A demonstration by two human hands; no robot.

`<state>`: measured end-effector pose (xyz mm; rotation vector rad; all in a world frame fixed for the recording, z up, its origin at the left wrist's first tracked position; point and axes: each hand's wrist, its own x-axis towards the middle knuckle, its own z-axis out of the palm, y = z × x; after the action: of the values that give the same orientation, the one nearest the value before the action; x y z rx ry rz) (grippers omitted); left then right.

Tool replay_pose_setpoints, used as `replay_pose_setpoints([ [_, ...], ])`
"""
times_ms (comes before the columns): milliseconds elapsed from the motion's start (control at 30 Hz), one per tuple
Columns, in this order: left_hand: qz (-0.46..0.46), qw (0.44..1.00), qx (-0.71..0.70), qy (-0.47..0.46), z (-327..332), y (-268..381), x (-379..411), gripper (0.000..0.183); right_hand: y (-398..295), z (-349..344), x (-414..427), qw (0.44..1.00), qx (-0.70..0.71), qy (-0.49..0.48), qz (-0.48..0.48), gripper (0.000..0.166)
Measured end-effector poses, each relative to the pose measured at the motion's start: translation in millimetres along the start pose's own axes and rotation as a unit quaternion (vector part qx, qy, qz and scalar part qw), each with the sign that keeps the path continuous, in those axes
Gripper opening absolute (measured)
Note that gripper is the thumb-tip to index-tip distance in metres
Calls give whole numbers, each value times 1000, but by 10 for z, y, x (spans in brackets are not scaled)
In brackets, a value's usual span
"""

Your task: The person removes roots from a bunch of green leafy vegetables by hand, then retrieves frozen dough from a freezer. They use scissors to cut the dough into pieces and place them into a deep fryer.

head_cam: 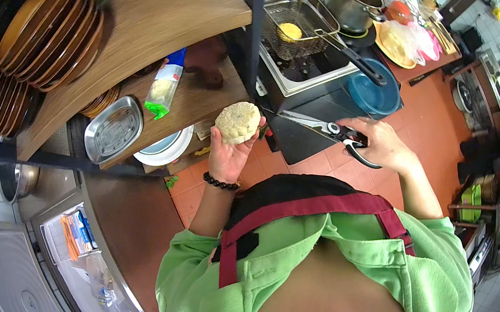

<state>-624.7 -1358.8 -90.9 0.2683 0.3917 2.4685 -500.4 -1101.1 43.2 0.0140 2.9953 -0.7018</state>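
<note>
My left hand [230, 162] holds up pale round cakes [238, 122], which look like two stacked with a patterned top. Its fingers support them from below and the sides. In my right hand [386, 144] are kitchen scissors [333, 129] with black-and-white handles, the blades pointing toward the fryer. A clear plastic package [163, 88] with green and blue ends lies on the wooden shelf beyond my left hand, with something pale inside. Farther off, a yellow round cake [290, 32] sits in a wire fryer basket [272, 14] over the deep fryer [312, 82].
Stacked brown plates [55, 45] stand on the upper shelf [173, 4]. A metal tray [114, 129] overhangs the lower shelf. The basket's black handle [367, 67] reaches over a blue bucket [374, 91]. A metal pot [349, 5] stands beside the fryer. At left a refrigerator door [23, 291] hangs open.
</note>
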Motion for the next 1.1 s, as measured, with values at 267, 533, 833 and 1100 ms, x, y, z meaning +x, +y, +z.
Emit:
replay_pose_setpoints([
  [267,90,996,0,13,-105,317,-393,74,-389,105,647,973,114,120,-162,48],
  [533,127,987,98,12,64,463,-778,73,-1484,-361,1918,915,-60,209,-341,34],
  [833,96,988,110,57,51,446,-1023,71,-1745,-74,2142,892,-5,149,-427,34],
  [1100,3,980,180,88,69,273,-824,64,-1208,601,1110,865,125,-178,-452,65],
])
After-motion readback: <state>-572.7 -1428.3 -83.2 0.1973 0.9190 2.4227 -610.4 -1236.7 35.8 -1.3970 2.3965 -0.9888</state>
